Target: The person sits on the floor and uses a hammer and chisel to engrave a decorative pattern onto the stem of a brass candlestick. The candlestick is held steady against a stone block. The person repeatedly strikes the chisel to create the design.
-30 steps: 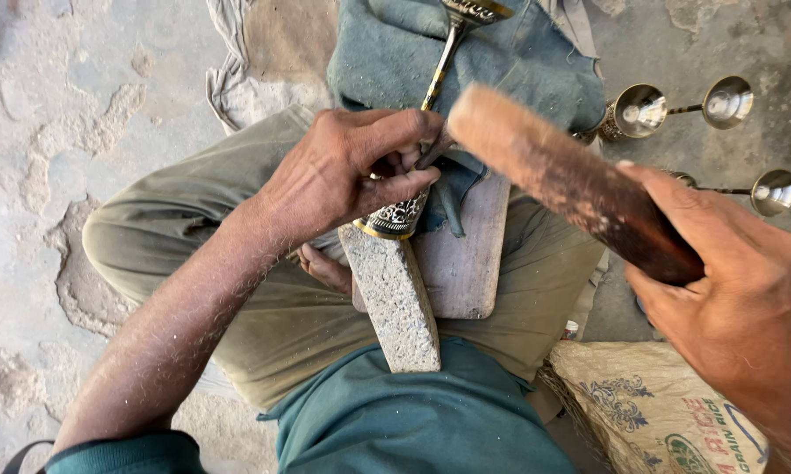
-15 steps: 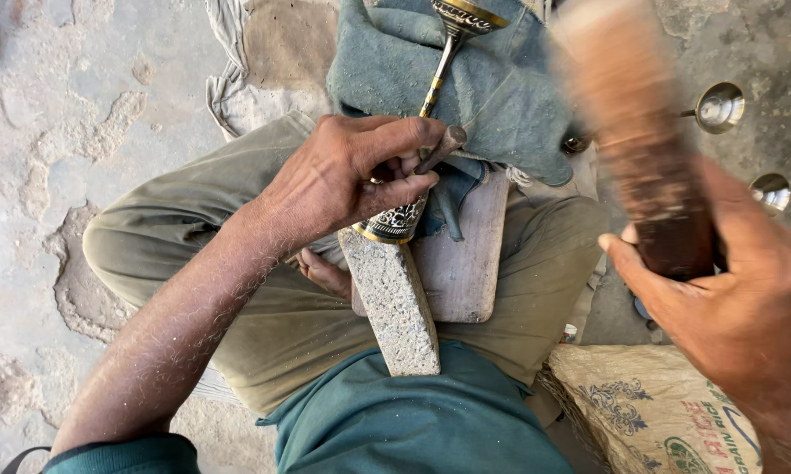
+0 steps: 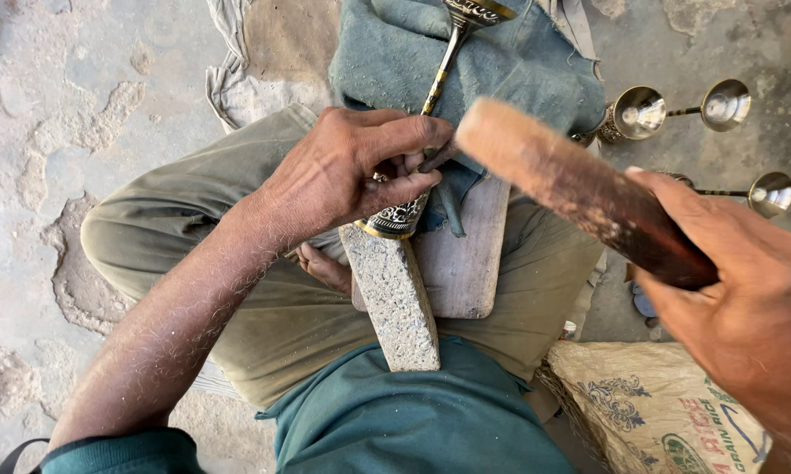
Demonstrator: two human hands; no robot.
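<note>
We press a small dark chisel [image 3: 437, 158] against an engraved brass stemmed piece [image 3: 410, 206] lying along a grey stone block [image 3: 394, 298] on our lap, a reddish-brown wooden mallet [image 3: 580, 189] raised beside it.

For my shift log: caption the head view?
Left hand steadies engraved metal goblet; right hand holds wooden mallet above it.

Floor workshop: cracked concrete floor [image 3: 79, 132], brass goblets [image 3: 639, 111]
</note>
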